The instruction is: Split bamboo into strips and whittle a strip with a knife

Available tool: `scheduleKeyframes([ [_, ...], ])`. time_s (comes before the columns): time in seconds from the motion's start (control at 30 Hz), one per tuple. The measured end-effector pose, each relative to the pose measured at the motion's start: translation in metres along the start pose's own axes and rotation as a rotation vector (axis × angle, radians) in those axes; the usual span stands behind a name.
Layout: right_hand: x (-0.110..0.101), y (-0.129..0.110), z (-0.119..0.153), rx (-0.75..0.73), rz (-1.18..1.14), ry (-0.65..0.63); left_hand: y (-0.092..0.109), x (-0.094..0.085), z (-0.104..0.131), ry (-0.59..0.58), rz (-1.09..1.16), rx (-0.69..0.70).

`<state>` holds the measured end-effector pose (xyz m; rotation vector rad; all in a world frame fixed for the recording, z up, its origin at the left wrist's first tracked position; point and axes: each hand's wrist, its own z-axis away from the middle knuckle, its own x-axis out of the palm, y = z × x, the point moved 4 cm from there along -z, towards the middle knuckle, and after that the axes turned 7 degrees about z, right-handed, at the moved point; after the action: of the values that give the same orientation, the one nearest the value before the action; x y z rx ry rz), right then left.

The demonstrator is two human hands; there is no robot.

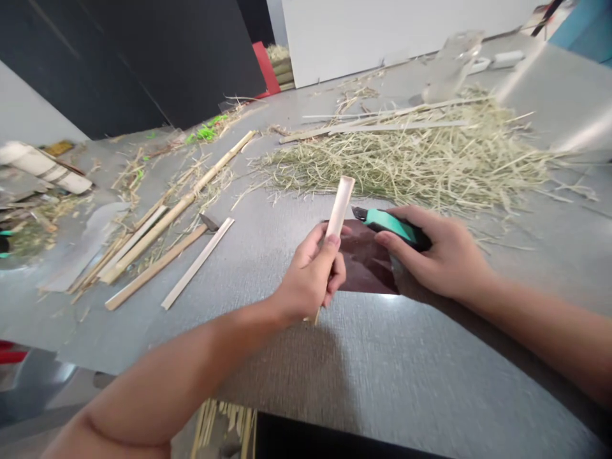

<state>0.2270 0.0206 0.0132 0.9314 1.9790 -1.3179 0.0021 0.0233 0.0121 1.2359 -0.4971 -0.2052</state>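
My left hand [318, 268] is closed round a split bamboo strip [341, 203], its pale hollow inner face turned up and its upper end angled away from me. In my right hand [430, 248] is a green and black utility knife [394, 226], gripped along its body. The knife's dark tip points left and sits just right of the strip, seemingly apart from it. Beneath both hands lies a dark reddish-brown sheet [366, 258] on the metal table [454, 357]. The strip's middle is hidden by my left fingers.
A wide heap of pale shavings [411, 159] spreads behind my hands. To the left lie a bamboo pole [182, 204], a small hammer [157, 271] and another split strip [198, 262]. A clear plastic container [452, 67] stands at the back right. More strips [224, 424] show below the table's front edge.
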Motion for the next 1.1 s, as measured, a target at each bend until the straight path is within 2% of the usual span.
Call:
scheduleKeyframes([
  [0.1, -0.001, -0.004, 0.002, -0.034, 0.054, -0.012, -0.001, -0.001, 0.002, 0.023, 0.005, -0.042],
  [0.2, 0.003, -0.006, 0.005, -0.108, 0.073, -0.001, -0.004, 0.000, 0.002, -0.010, 0.032, -0.053],
  [0.33, 0.006, -0.005, 0.008, -0.163, 0.031, 0.069, -0.005, 0.002, 0.002, -0.050, 0.034, -0.036],
  [0.43, 0.008, -0.002, 0.007, -0.115, -0.121, 0.068, -0.005, 0.002, 0.003, -0.064, 0.007, -0.041],
  [0.57, 0.012, -0.003, 0.008, -0.019, -0.418, -0.031, -0.004, 0.001, 0.006, -0.067, -0.031, -0.038],
  [0.63, 0.014, -0.004, 0.009, 0.017, -0.483, -0.077, -0.004, 0.001, 0.007, -0.064, -0.034, -0.047],
  [0.73, 0.011, -0.005, 0.010, 0.006, -0.417, -0.068, -0.004, 0.002, 0.007, -0.055, -0.030, -0.075],
  [0.83, 0.008, -0.004, 0.012, -0.065, -0.297, -0.028, -0.004, 0.003, 0.007, -0.046, -0.034, -0.094],
  [0.93, 0.012, -0.004, 0.014, -0.134, -0.283, -0.061, -0.005, 0.002, 0.006, -0.039, -0.033, -0.104],
  [1.1, 0.015, -0.005, 0.010, -0.069, -0.313, 0.004, -0.003, 0.002, 0.007, -0.026, -0.015, -0.081],
])
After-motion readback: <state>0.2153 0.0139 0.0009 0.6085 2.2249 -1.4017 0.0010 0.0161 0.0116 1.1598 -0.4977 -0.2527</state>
